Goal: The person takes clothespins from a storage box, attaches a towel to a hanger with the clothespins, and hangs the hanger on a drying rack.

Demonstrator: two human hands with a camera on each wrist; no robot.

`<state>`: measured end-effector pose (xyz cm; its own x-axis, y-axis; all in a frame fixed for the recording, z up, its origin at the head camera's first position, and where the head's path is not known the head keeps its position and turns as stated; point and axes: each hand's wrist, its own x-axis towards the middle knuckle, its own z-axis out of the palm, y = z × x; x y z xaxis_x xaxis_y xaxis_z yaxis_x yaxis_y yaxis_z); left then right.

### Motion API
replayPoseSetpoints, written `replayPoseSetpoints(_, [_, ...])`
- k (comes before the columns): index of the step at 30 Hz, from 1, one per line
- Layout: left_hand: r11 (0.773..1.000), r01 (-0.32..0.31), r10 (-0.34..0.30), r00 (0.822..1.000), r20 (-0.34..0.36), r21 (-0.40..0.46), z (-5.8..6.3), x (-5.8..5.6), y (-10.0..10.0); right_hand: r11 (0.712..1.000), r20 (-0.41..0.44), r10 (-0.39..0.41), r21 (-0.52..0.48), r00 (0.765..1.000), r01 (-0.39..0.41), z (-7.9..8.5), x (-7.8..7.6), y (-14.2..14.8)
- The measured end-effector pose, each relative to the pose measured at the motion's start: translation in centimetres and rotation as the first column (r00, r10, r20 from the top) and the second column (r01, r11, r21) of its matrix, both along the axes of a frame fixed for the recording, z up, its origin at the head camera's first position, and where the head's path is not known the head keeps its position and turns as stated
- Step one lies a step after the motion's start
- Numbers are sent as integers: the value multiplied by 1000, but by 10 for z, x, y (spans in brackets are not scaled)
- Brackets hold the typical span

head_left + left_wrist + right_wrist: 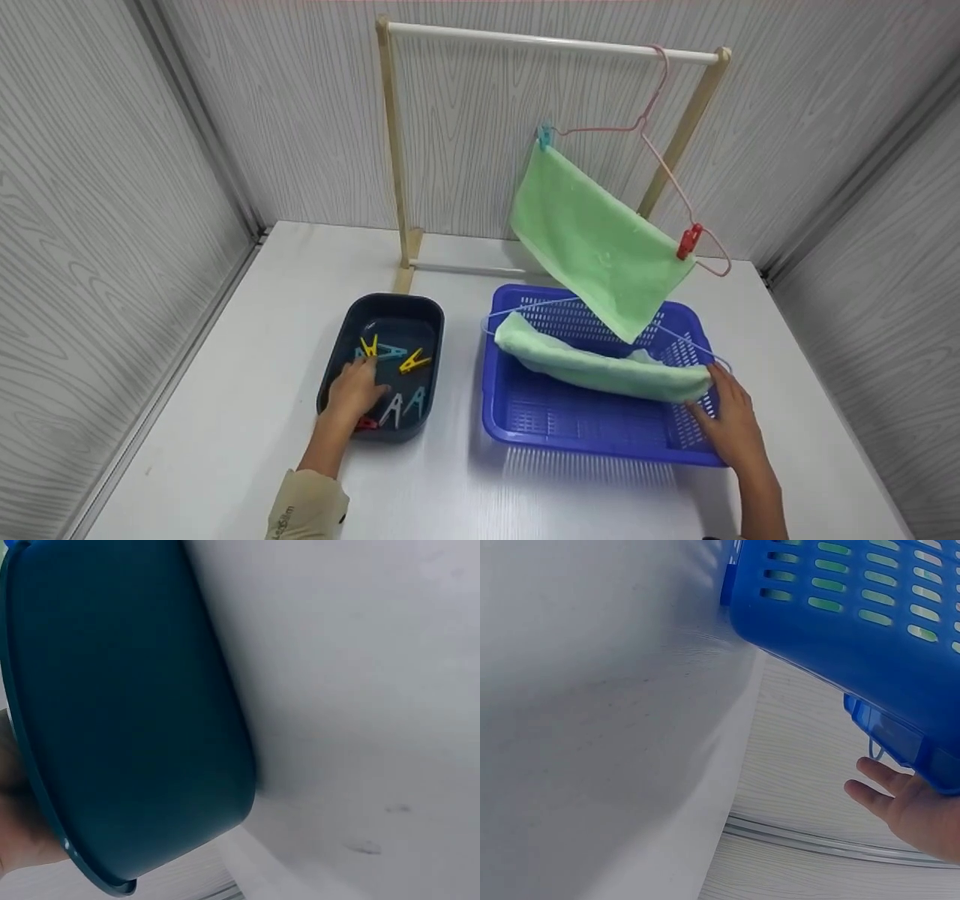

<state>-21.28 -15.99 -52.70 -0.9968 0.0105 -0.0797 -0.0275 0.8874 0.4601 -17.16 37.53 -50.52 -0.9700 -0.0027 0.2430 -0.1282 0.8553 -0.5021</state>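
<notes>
My left hand reaches into a dark blue tub, fingertips at a yellow clothespin and the thumb spread apart from them. Around it lie another yellow clothespin, a white one and several blue ones. My right hand rests at the right rim of a blue plastic basket, thumb beside the end of a folded light green cloth. In the right wrist view, two fingers extend straight past the rim. The cloth lies over a light blue hanger.
Behind stands a wooden rack with a white rod. From it a tilted pink hanger carries a green cloth, clipped by a blue clothespin and a red one. The cloth's lower corner hangs over the basket. Panel walls enclose the table.
</notes>
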Motion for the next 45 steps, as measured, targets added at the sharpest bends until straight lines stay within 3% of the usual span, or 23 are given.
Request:
replayPoseSetpoints(11, [999, -49, 48, 998, -37, -18, -11, -2, 0, 1000, -13, 14, -13, 1000, -15, -1, 1, 0])
replayPoseSetpoints(20, [998, -62, 62, 998, 16, -1, -10, -4, 0, 1000, -5, 12, -16, 1000, -12, 2, -1, 0])
replayPoseSetpoints(31, [996, -89, 89, 995, -45, 16, -14, -5, -1, 999, -8, 23, -29, 1000, -23, 2, -1, -1])
replayPoseSetpoints(41, [999, -44, 42, 997, -67, -24, -13, -1, 0, 999, -6, 19, -50, 1000, -20, 3, 0, -1])
replayPoseSetpoints(45, [996, -77, 72, 993, -91, -49, -14, -2, 0, 998, -11, 21, -52, 1000, -21, 3, -1, -1])
